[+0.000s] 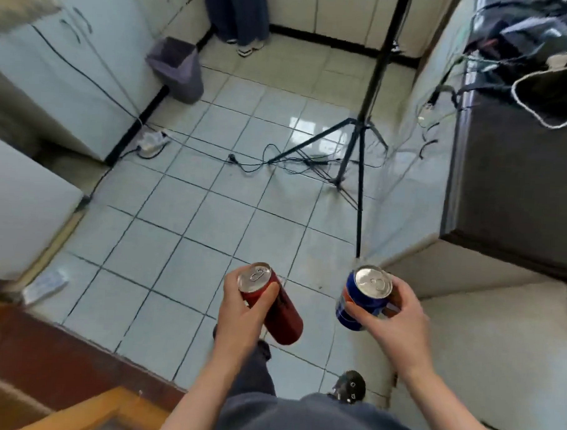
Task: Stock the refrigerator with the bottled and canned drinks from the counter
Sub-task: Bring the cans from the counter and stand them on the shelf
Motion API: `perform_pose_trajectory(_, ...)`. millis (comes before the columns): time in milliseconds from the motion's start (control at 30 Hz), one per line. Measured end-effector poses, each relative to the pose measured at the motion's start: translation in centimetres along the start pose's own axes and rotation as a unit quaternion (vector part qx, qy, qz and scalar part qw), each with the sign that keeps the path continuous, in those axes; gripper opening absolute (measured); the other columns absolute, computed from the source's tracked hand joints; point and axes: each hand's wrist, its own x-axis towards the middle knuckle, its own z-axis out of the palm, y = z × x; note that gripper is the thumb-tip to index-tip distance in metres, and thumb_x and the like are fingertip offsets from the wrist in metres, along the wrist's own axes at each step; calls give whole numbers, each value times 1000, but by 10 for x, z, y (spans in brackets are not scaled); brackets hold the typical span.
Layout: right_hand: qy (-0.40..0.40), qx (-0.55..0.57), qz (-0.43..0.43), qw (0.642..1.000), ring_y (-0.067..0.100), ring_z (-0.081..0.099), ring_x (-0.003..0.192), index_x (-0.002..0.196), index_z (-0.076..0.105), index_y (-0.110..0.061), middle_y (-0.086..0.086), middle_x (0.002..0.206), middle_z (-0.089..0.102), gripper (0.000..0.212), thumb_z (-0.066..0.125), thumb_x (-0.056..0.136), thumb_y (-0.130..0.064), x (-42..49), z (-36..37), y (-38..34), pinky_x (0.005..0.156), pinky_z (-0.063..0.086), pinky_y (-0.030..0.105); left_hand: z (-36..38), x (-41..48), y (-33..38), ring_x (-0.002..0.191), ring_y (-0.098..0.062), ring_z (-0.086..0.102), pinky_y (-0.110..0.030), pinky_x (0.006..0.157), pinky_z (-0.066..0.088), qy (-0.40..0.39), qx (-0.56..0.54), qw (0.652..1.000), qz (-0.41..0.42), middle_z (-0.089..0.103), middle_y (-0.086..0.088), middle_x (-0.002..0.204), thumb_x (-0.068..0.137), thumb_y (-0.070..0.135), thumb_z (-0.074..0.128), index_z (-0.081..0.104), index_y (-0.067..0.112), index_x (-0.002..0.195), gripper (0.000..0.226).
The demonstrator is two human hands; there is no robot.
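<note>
The left hand (242,310) grips a slim red can (287,325) near its top, thumb across the front and fingers curled round the back. The can is tilted, its silver lid and pull tab facing up towards the camera and its base pointing down and away. The right hand (397,320) is wrapped round a blue can (349,304), also lid up, with the thumb low on the near side and the fingers round the far side. The two cans are held apart, not touching, over the pale tiled floor (184,230). Both are on the near side of the black tripod (358,133), the blue can just short of the tripod's nearest foot and the red can further to the left.

Black cables (262,158) loop on the tiles left of the tripod's spread legs, running to a white power strip (152,141) further left. Beyond that, left of and behind the tripod, a grey-purple waste bin (178,70) stands against white cabinets (70,75). Behind the tripod, by the far wall, a second person's trouser legs and shoes (245,47) show. Right of the tripod is a dark countertop (510,192) with dark bags (526,46) piled on its far end.
</note>
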Motion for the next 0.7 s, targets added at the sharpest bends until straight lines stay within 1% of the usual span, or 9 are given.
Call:
perform_pose_trajectory(67,-25,-6,-13,1000,-4,58,93,106,58,-37,-18,102,65,62,90,52,-34,14,47,-28,68,43,13,-46,22,-5,97,4,57,-9,71,43,19,-10,1000,1,57,21,106,82,26,69,46,38,108,37)
perform_pose_trajectory(133,-52,-3,-31,998,-6,59,92,109,58,-31,-18,102,64,65,90,52,-32,28,97,-58,69,45,13,-93,42,-8,97,7,55,-5,67,42,40,-6,999,0,56,24,107,80,31,69,45,37,112,40)
perform_pose_trajectory(233,-92,-4,-67,994,-13,58,90,107,57,-33,-19,100,64,64,90,52,-30,45,171,-107,74,49,16,-160,73,-7,100,1,53,-10,70,40,88,-13,996,0,55,20,109,81,30,69,43,34,117,44)
perform_pose_trajectory(333,-125,3,-103,987,-6,59,94,103,57,-35,-17,99,65,60,90,53,-29,51,237,-149,73,48,14,-215,100,-4,98,0,52,-12,72,38,141,-28,990,3,54,17,109,82,27,69,40,31,119,47)
perform_pose_trajectory(433,-151,2,-122,981,-1,60,97,98,56,-39,-16,97,65,58,90,52,-30,46,291,-178,77,50,20,-260,117,0,98,2,51,-12,71,37,178,-41,983,7,52,20,109,82,28,69,39,30,122,49)
perform_pose_trajectory(533,-200,-18,-135,970,-4,59,96,96,57,-43,-22,95,66,56,89,51,-34,44,333,-200,76,51,21,-297,133,2,98,6,51,-8,71,37,197,-58,979,9,50,24,109,82,27,68,39,31,122,50)
perform_pose_trajectory(600,-233,-34,-146,961,-8,59,94,94,57,-45,-28,95,64,55,88,50,-35,47,361,-213,75,50,20,-317,144,-2,97,11,52,-5,69,41,202,-81,976,3,51,24,109,82,26,68,39,33,121,48)
perform_pose_trajectory(700,-268,-59,-153,949,-8,59,93,93,57,-46,-26,93,66,55,89,50,-35,55,409,-233,77,50,22,-347,160,-13,92,20,53,2,69,40,229,-111,967,-12,56,20,108,82,24,68,44,34,115,42)
